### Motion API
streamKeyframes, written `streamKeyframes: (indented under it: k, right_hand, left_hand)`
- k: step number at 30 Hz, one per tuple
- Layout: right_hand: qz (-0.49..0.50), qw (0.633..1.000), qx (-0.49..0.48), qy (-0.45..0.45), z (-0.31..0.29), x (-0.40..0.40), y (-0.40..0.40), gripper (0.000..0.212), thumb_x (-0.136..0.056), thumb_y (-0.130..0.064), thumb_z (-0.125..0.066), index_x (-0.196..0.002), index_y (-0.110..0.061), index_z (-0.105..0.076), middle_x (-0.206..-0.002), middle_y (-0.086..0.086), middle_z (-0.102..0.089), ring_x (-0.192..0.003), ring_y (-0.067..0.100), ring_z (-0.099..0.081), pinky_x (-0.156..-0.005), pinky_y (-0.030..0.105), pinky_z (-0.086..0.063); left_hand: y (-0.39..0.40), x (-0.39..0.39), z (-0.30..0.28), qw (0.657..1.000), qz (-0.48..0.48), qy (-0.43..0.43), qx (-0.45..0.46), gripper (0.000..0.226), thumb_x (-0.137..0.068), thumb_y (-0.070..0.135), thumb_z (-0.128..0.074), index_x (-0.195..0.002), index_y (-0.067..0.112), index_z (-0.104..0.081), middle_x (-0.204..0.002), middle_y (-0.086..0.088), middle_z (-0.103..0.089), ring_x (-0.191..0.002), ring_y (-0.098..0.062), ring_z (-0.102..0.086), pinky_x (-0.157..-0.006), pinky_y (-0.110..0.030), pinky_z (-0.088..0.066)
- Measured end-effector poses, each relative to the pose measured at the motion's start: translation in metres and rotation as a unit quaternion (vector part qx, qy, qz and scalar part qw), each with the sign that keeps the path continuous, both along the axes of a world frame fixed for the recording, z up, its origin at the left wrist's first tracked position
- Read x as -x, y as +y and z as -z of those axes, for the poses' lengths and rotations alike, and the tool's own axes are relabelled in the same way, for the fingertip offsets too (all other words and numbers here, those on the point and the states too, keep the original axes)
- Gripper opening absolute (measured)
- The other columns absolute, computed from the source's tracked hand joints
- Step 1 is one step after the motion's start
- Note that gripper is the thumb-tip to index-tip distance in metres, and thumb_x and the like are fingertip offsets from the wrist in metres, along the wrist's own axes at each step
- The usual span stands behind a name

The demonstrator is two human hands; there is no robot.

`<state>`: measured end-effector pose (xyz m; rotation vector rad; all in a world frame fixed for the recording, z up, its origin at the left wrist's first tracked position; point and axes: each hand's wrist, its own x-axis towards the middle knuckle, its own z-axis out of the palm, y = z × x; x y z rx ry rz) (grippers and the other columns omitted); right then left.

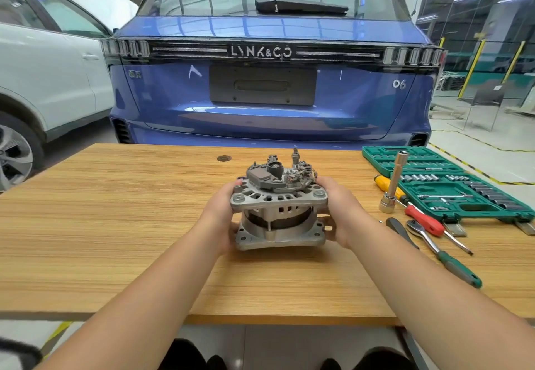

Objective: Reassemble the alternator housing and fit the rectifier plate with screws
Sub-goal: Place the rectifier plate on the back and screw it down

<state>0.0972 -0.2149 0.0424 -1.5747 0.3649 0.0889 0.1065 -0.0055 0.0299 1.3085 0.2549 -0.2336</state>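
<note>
A grey metal alternator [279, 213] stands upright on the wooden table [115, 225], its two housing halves stacked with the dark stator band between them. On its top sits the rectifier plate [282, 174] with a black connector and a threaded stud. My left hand [221, 213] grips the alternator's left side. Curled round the right side is my right hand [340, 210]. The fingers behind the housing are hidden.
To the right lie an open green socket set case [451, 184], an upright silver socket wrench [393, 181], a red and yellow screwdriver [417, 210], a black-handled tool [401, 232] and a green-handled ratchet [445, 257]. A blue car [269, 86] stands behind the table, a white car [43, 74] at left.
</note>
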Motion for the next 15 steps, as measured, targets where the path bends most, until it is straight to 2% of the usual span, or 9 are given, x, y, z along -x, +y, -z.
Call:
streamKeyframes:
  k: [3, 5, 8, 10, 12, 13, 15]
  right_hand:
    - [0.006, 1.0, 0.0, 0.011, -0.003, -0.001, 0.0, 0.04, -0.088, -0.059, -0.05, -0.085, -0.027, -0.075, -0.087, 0.003, -0.076, -0.092, 0.025, -0.065, -0.065, 0.034, -0.05]
    - [0.002, 1.0, 0.003, 0.009, -0.004, 0.0, 0.002, 0.04, -0.088, -0.061, -0.05, -0.093, -0.03, -0.074, -0.099, 0.002, -0.074, -0.095, 0.026, -0.064, -0.065, 0.035, -0.049]
    - [-0.001, 1.0, 0.007, -0.002, -0.006, -0.001, 0.005, 0.041, -0.09, -0.065, -0.049, -0.102, -0.032, -0.071, -0.109, 0.0, -0.07, -0.101, 0.023, -0.062, -0.068, 0.036, -0.049]
    - [0.005, 0.999, 0.03, -0.033, -0.002, -0.003, 0.005, 0.041, -0.095, -0.062, -0.045, -0.111, -0.031, -0.067, -0.12, -0.003, -0.066, -0.11, 0.021, -0.059, -0.083, 0.042, -0.049]
    - [0.035, 0.989, 0.064, -0.129, 0.007, -0.005, 0.003, 0.045, -0.1, -0.06, -0.039, -0.131, -0.034, -0.059, -0.141, -0.007, -0.056, -0.129, 0.019, -0.05, -0.107, 0.046, -0.042]
    - [0.034, 0.977, 0.075, -0.199, 0.011, -0.003, 0.001, 0.048, -0.1, -0.062, -0.036, -0.139, -0.041, -0.052, -0.149, -0.011, -0.049, -0.138, 0.015, -0.043, -0.114, 0.044, -0.037]
    - [-0.015, 0.938, 0.119, -0.324, 0.015, 0.002, -0.003, 0.043, -0.093, -0.069, -0.036, -0.136, -0.065, -0.04, -0.157, -0.022, -0.035, -0.146, 0.003, -0.03, -0.114, 0.029, -0.03]
  left_hand:
    - [-0.001, -0.007, -0.004, 0.999, 0.005, -0.004, -0.037, 0.04, -0.095, 0.053, -0.048, -0.078, 0.038, -0.08, -0.094, 0.003, -0.08, -0.1, -0.038, -0.066, -0.083, -0.043, -0.055]
    - [-0.001, -0.009, -0.005, 0.999, -0.004, 0.009, -0.032, 0.038, -0.093, 0.054, -0.05, -0.079, 0.037, -0.081, -0.1, 0.001, -0.079, -0.107, -0.041, -0.064, -0.086, -0.045, -0.054]
    - [-0.001, -0.012, -0.004, 1.0, -0.003, 0.026, -0.016, 0.036, -0.091, 0.054, -0.051, -0.083, 0.034, -0.081, -0.108, 0.003, -0.078, -0.106, -0.038, -0.061, -0.078, -0.04, -0.052]
    - [-0.001, -0.014, -0.005, 0.999, 0.005, 0.025, -0.019, 0.035, -0.089, 0.054, -0.052, -0.085, 0.034, -0.081, -0.108, 0.007, -0.077, -0.101, -0.036, -0.06, -0.071, -0.036, -0.051]
    - [-0.001, -0.017, -0.005, 0.999, 0.009, 0.018, -0.031, 0.034, -0.089, 0.053, -0.051, -0.093, 0.034, -0.08, -0.109, 0.008, -0.077, -0.1, -0.036, -0.06, -0.069, -0.035, -0.052]
    - [0.0, -0.019, -0.006, 0.999, 0.009, 0.017, -0.033, 0.034, -0.089, 0.053, -0.051, -0.096, 0.034, -0.079, -0.11, 0.008, -0.076, -0.101, -0.037, -0.061, -0.07, -0.036, -0.052]
    - [0.0, -0.022, -0.006, 0.999, 0.011, 0.019, -0.028, 0.036, -0.091, 0.054, -0.051, -0.103, 0.033, -0.077, -0.112, 0.008, -0.075, -0.108, -0.038, -0.061, -0.077, -0.04, -0.054]
